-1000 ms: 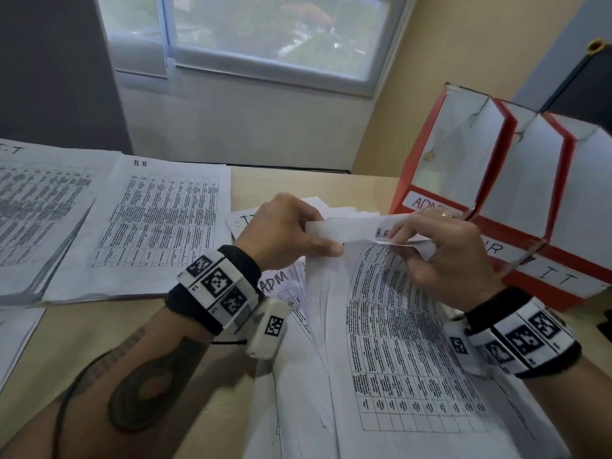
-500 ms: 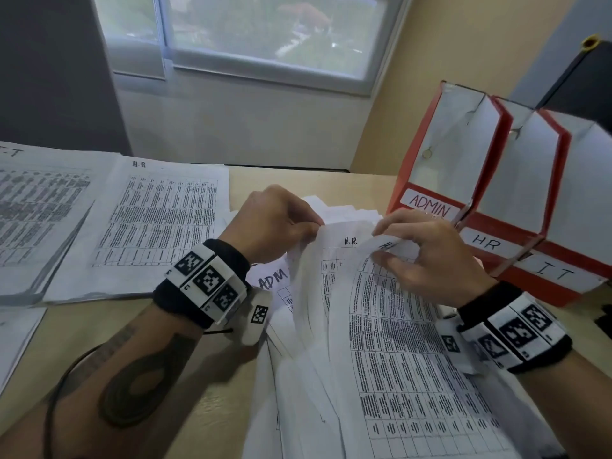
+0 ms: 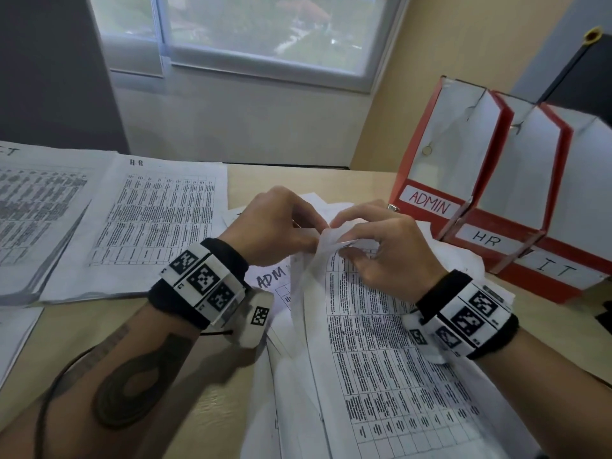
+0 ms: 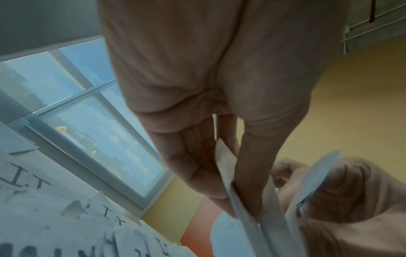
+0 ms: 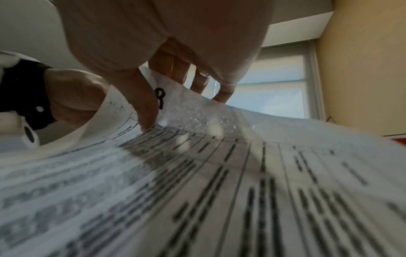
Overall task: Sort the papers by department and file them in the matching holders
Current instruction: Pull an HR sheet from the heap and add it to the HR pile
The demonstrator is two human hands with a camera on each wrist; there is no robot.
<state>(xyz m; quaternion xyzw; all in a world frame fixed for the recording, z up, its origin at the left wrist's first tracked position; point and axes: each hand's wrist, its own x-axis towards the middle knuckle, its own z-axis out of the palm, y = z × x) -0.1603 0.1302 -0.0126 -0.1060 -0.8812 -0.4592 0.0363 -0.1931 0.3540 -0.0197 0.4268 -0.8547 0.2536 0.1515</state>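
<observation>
Head view, against the frame half a second back: I am seeing both hands drawn closer together, and the top sheet's far edge, then curled open with a heading showing, is now bunching into a crumpled fold between them. The left hand point(image 3: 281, 223) is pinching that far edge, thumb against fingertips; the left wrist view is confirming thin paper edges clamped there. The right hand point(image 3: 381, 246) is curling its fingers point(image 5: 145, 102) round the same edge, thumb pressing on the printed table. The top sheet point(image 3: 397, 359) is lying on the loose pile point(image 3: 284, 376) at the desk's near edge, right of centre, its long axis running from the near edge toward the far edge, its heading end pointing away from me. An ADM sheet point(image 3: 271, 279) is showing beneath, left of it. The HR stack point(image 3: 149, 226) and the IT stack point(image 3: 33, 220) are lying flat toward the desk's left edge. The ADMIN holder point(image 3: 427, 203), HR holder point(image 3: 486, 240) and IT holder point(image 3: 556, 270) are standing upright at the desk's right edge.
</observation>
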